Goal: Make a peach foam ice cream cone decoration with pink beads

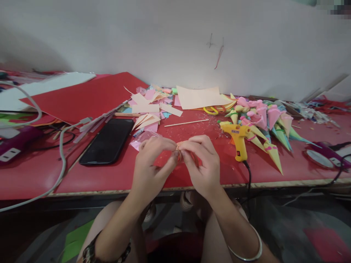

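Observation:
My left hand (154, 160) and my right hand (203, 160) meet above the front of the red table (115, 180). Both are closed, thumb against fingers, pinching a small peach-orange piece, apparently paper (178, 147). The fingertips cover most of it, so its full shape is hidden. Right of my right hand lies a yellow hot glue gun (238, 140) with a black cord hanging over the edge. Behind the hands lies a thin wooden stick (186, 123). A black phone (108, 142) rests left of my left hand.
Pastel paper cones (272, 117) are heaped at the right. Cut paper pieces (145, 106), a cream sheet (199, 98) and yellow-handled scissors (210, 110) lie at the back. A large red sheet (90, 96) and a white cable (62, 157) occupy the left, with a purple power strip (19, 144).

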{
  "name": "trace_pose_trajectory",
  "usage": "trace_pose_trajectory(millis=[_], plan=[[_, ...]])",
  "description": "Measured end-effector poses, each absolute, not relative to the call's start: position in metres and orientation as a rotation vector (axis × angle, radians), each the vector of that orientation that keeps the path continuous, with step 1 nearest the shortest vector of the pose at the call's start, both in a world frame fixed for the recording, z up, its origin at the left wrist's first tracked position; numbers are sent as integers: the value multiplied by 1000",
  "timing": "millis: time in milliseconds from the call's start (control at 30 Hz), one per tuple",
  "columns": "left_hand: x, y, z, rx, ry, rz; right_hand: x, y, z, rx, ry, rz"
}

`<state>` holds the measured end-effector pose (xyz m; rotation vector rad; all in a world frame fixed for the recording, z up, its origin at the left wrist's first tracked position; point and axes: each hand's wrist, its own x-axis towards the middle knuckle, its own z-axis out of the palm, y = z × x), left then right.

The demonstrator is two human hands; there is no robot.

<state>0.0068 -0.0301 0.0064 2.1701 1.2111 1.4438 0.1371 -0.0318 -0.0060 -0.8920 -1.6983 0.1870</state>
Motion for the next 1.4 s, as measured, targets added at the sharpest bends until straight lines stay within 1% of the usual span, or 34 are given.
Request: trace_pose_trajectory(millis=[467,800,967,1167,1400], plan=[[4,-22,4,2476,1346,1342,139,-30,-5,-919,-1580,300],[-2,-18,0,2668,1414,1418,147,-25,-8,-983,-1702,147],[-4,-18,-2,2772,1375,1376,148,-25,-9,-1013,-1711,114],[-2,-20,-2,2602,1438,1521,148,-26,-8,-1014,-1628,133],[0,-23,-2,2657,1502,1508,145,-27,-8,-998,-1561,153]])
